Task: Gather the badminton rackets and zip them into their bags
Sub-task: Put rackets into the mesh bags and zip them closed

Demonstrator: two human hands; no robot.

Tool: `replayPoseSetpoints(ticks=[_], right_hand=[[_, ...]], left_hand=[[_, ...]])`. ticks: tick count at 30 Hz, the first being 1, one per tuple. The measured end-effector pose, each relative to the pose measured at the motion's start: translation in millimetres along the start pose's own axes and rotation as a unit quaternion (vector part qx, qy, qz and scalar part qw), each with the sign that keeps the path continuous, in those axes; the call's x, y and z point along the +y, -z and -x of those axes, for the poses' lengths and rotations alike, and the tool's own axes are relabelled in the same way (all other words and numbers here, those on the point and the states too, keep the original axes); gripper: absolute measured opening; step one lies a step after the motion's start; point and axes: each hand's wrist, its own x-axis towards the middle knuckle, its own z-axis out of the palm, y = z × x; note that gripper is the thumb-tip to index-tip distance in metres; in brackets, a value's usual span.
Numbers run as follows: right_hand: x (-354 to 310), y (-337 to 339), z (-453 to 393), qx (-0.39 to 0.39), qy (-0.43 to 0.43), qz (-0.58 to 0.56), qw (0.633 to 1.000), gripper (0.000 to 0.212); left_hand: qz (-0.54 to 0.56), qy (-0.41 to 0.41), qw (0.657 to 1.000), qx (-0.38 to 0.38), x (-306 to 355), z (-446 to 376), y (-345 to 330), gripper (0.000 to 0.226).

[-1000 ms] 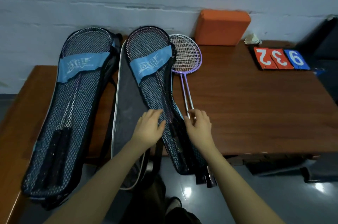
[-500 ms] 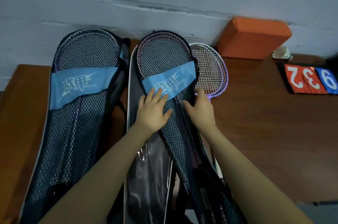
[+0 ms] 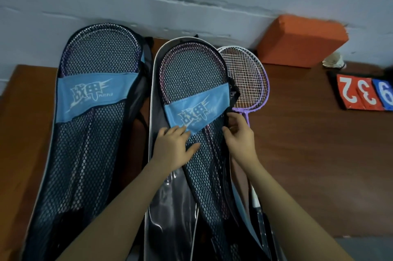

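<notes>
Two black mesh racket bags with light blue bands lie side by side on the brown table [image 3: 319, 154]. The left bag [image 3: 89, 133] holds rackets and lies untouched. The middle bag [image 3: 191, 73] has its mesh flap lying askew over an open dark lining, with a racket head inside. My left hand [image 3: 174, 145] presses flat on that mesh, just below the blue band. My right hand [image 3: 240, 135] pinches the flap's right edge. A purple and white racket pair [image 3: 246, 82] lies outside, partly under the flap's right side.
An orange block [image 3: 302, 41] stands against the wall at the back right, with a shuttlecock [image 3: 333, 61] beside it. Red and blue number cards [image 3: 365, 92] lie at the far right. The grey wall runs behind the table.
The camera has come closer over the bags. Both hands slid up the middle bag from its handle end toward the blue band, and the right hand now pinches the flap's edge.
</notes>
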Motion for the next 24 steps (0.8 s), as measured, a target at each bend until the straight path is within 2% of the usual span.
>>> replayPoseSetpoints(ticks=[6, 11, 14, 17, 20, 22, 24], right_hand=[[-11, -5, -3, 0.044, -0.065, -0.051, 0.996, 0.029], [-38, 12, -6, 0.058, -0.027, -0.107, 0.992, 0.019], [-55, 28, 7, 0.023, 0.016, -0.152, 0.988, 0.016], [-66, 37, 24, -0.026, 0.072, -0.132, 0.988, 0.015], [-68, 42, 36, -0.07, 0.102, -0.135, 0.983, 0.015], [-66, 45, 41, -0.092, 0.099, -0.148, 0.98, 0.016], [-61, 47, 44, -0.107, 0.077, -0.174, 0.976, 0.016]], left_hand=[[0.013, 0.006, 1.0, 0.005, 12, 12, 11, 0.039], [0.119, 0.075, 0.989, 0.045, 26, -15, 41, 0.039], [0.257, 0.098, 0.958, 0.085, 44, -35, 68, 0.037], [0.346, 0.141, 0.923, 0.097, 62, -51, 90, 0.046], [0.321, 0.172, 0.929, 0.067, 72, -58, 102, 0.054], [0.286, 0.175, 0.94, 0.059, 77, -58, 102, 0.037], [0.302, 0.184, 0.933, 0.068, 80, -57, 103, 0.02]])
